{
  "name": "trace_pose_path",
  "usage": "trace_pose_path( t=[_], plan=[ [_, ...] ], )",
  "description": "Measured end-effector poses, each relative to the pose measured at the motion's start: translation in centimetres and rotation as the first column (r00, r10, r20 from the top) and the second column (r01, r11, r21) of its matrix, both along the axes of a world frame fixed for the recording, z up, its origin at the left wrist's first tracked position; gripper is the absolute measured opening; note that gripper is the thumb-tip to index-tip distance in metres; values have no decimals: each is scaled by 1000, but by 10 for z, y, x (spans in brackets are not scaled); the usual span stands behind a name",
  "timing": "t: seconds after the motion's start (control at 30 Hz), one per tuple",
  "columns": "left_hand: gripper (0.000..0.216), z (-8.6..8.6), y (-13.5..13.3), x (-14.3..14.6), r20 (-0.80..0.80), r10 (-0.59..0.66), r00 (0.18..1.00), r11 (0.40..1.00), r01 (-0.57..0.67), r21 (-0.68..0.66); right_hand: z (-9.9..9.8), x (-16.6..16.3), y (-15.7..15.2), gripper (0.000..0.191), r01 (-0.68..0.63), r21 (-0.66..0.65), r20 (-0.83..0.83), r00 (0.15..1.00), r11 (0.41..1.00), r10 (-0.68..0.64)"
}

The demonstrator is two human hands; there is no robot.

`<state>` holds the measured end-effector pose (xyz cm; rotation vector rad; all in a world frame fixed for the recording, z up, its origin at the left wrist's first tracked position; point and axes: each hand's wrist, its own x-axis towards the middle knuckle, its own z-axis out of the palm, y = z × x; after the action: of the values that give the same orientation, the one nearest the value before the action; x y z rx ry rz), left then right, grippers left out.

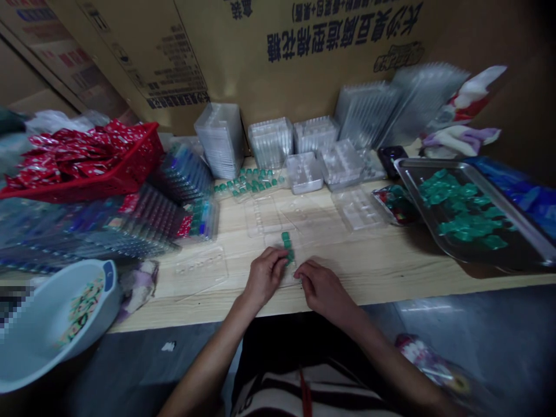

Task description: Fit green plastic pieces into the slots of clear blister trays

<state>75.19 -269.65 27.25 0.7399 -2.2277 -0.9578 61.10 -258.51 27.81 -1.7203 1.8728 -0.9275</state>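
Observation:
My left hand (264,277) and my right hand (320,287) rest close together on the wooden table (382,272), near its front edge. Between them lies a clear plastic blister tray (282,238) holding a few small green pieces (287,246). The left fingers curl and pinch at the green pieces. The right fingers are bent, pressing down on the tray's near edge. More clear empty trays (278,217) lie just behind.
A metal tray (512,223) of green pieces sits at the right. Stacks of clear blister trays (221,139) line the cardboard wall behind. A red basket (104,174) of red packets and filled packs stand left. A pale blue basin (87,324) hangs off the front left.

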Motion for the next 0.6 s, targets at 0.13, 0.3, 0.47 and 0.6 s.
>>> trace_pose_path(
  t=[0.13, 0.3, 0.47, 0.6],
  plan=[
    [19, -8, 2, -2, -1, -43, 999, 999, 43, -27, 0, 1, 0, 24, 9, 1, -11, 1000, 1000, -9],
    [22, -17, 1, -1, -9, -118, 993, 987, 116, -113, -3, 0, -1, 24, -5, -24, 3, 1000, 1000, 5],
    [25, -16, 1, 0, 42, -115, 992, 950, 123, -288, -4, 3, -2, 23, -5, -35, 3, 1000, 999, 5],
    [22, -14, 2, 0, 10, -97, 995, 917, 93, -387, 7, -10, -4, 23, 10, -103, 12, 1000, 995, -8]
  ],
)
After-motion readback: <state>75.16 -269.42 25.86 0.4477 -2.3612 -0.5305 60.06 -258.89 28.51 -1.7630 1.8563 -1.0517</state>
